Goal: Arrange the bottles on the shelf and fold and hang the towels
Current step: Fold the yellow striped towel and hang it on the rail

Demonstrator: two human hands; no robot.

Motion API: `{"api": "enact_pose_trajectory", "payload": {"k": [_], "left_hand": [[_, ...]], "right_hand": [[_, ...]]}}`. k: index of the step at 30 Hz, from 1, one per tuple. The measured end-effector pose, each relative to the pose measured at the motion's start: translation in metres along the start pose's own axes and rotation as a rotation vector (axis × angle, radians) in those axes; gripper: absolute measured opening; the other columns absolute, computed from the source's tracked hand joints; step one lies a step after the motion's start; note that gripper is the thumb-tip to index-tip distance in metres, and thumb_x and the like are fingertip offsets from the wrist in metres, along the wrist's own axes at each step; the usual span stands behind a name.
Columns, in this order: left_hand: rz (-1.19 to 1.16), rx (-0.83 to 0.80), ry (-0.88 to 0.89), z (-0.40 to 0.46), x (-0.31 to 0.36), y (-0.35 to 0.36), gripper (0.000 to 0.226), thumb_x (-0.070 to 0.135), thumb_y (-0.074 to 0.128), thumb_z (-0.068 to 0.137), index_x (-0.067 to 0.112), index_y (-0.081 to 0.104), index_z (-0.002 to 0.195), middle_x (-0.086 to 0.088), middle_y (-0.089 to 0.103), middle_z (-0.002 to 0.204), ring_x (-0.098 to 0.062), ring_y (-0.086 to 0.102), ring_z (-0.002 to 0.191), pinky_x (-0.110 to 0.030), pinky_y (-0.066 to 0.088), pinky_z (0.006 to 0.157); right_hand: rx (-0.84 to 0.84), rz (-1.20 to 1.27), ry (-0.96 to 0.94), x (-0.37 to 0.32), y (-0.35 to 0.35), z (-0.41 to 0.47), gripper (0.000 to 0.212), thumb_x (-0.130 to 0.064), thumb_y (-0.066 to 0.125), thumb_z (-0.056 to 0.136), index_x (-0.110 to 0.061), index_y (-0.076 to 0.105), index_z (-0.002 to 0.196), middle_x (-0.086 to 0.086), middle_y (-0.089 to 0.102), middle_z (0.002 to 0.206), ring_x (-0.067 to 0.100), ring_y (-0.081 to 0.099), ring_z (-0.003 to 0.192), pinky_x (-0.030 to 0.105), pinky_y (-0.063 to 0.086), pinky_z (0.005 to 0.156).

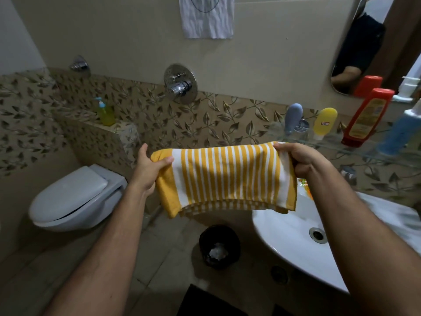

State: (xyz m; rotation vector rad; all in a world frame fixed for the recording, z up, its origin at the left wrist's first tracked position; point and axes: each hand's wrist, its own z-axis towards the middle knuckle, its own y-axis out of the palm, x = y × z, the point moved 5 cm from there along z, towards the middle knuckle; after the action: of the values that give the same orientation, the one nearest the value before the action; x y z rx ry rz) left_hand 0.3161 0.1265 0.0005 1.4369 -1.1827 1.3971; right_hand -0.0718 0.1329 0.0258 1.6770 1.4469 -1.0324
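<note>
Towel [227,179], yellow-and-white striped and already doubled, hangs taut between the two grips, left hand [149,169] pinching one top corner and right hand [300,159] clenched round the other, seemingly to keep its edges aligned for another fold.

Soft terry cloth striped towel [225,179]; above it a polished chrome shower valve [180,83]; below, glossy white ceramic sink [284,236]; crinkled paper sheet [207,17].
</note>
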Motion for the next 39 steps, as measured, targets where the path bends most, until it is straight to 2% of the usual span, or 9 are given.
{"api": "enact_pose_trajectory", "payload": {"k": [3,6,12,17,20,25,32,36,39], "left_hand": [[0.276,-0.184,0.041,0.0,0.0,0.001,0.13,0.018,0.085,0.07,0.037,-0.015,0.151,-0.012,0.016,0.16,-0.031,0.028,0.142,-0.057,0.029,0.113],[0.443,-0.194,0.105,0.0,0.002,0.003,0.129,0.014,0.081,0.074,0.05,-0.021,0.143,-0.009,0.015,0.161,-0.031,0.026,0.143,-0.06,0.028,0.112],[0.53,0.037,0.217,-0.003,0.013,0.002,0.107,0.006,0.072,0.082,0.04,-0.001,0.153,-0.006,0.019,0.161,-0.03,0.024,0.145,-0.057,0.028,0.112],[0.316,0.177,0.209,-0.004,0.007,-0.004,0.085,0.009,0.074,0.081,0.033,0.027,0.148,-0.008,0.058,0.125,-0.028,0.053,0.121,-0.047,0.045,0.1],[0.202,0.22,0.214,-0.008,0.009,0.0,0.075,0.009,0.074,0.081,0.027,0.036,0.143,0.006,0.055,0.103,-0.019,0.057,0.107,-0.038,0.047,0.092],[0.232,0.302,0.311,-0.011,0.019,-0.003,0.062,0.011,0.073,0.083,0.024,0.043,0.136,0.009,0.058,0.1,-0.014,0.055,0.099,-0.033,0.044,0.085],[0.45,0.356,0.461,0.003,0.021,-0.008,0.04,0.024,0.071,0.08,0.036,0.062,0.118,0.0,0.066,0.109,-0.02,0.062,0.098,-0.047,0.054,0.085],[0.45,0.37,0.466,0.005,0.019,-0.004,0.034,0.018,0.071,0.081,0.029,0.066,0.113,-0.002,0.066,0.108,-0.021,0.06,0.101,-0.046,0.053,0.086],[0.429,0.347,0.417,0.009,0.008,-0.004,0.028,0.019,0.07,0.083,0.029,0.066,0.109,-0.003,0.065,0.107,-0.022,0.06,0.101,-0.048,0.053,0.086]], "right_hand": [[-0.101,0.026,-0.007,0.002,-0.005,-0.004,0.034,-0.016,0.066,0.088,-0.006,0.059,0.119,0.015,0.075,0.097,0.031,0.074,0.081,0.044,0.056,0.066],[-0.152,-0.055,-0.075,-0.001,-0.007,-0.003,0.04,-0.002,0.063,0.087,-0.011,0.056,0.125,0.016,0.068,0.117,0.034,0.068,0.101,0.047,0.056,0.074],[-0.056,-0.408,-0.214,-0.007,-0.012,-0.001,0.042,-0.01,0.069,0.087,-0.018,0.055,0.126,0.011,0.064,0.122,0.033,0.063,0.109,0.058,0.05,0.096],[0.13,-0.554,-0.336,-0.009,-0.012,-0.005,0.033,-0.024,0.068,0.089,-0.012,0.06,0.118,0.011,0.066,0.115,0.026,0.064,0.103,0.043,0.054,0.09],[0.265,-0.514,-0.391,-0.009,-0.016,-0.003,0.047,-0.028,0.071,0.087,-0.01,0.054,0.128,0.013,0.062,0.126,0.026,0.061,0.105,0.041,0.052,0.085],[0.221,-0.386,-0.57,-0.012,-0.018,-0.008,0.078,-0.028,0.072,0.087,-0.03,0.027,0.151,0.009,0.032,0.156,0.03,0.043,0.133,0.055,0.044,0.105],[0.374,-0.64,-0.786,-0.022,-0.016,-0.02,0.031,-0.031,0.066,0.09,-0.017,0.066,0.118,0.007,0.066,0.113,0.023,0.063,0.102,0.049,0.057,0.087],[0.5,-0.845,-0.899,-0.034,-0.016,-0.023,0.022,-0.035,0.064,0.091,-0.015,0.067,0.101,0.003,0.055,0.099,0.023,0.052,0.099,0.042,0.049,0.083],[0.329,-0.642,-0.857,-0.038,-0.011,-0.025,0.018,-0.032,0.06,0.095,-0.015,0.058,0.098,0.0,0.049,0.099,0.018,0.05,0.096,0.037,0.048,0.082]]}}
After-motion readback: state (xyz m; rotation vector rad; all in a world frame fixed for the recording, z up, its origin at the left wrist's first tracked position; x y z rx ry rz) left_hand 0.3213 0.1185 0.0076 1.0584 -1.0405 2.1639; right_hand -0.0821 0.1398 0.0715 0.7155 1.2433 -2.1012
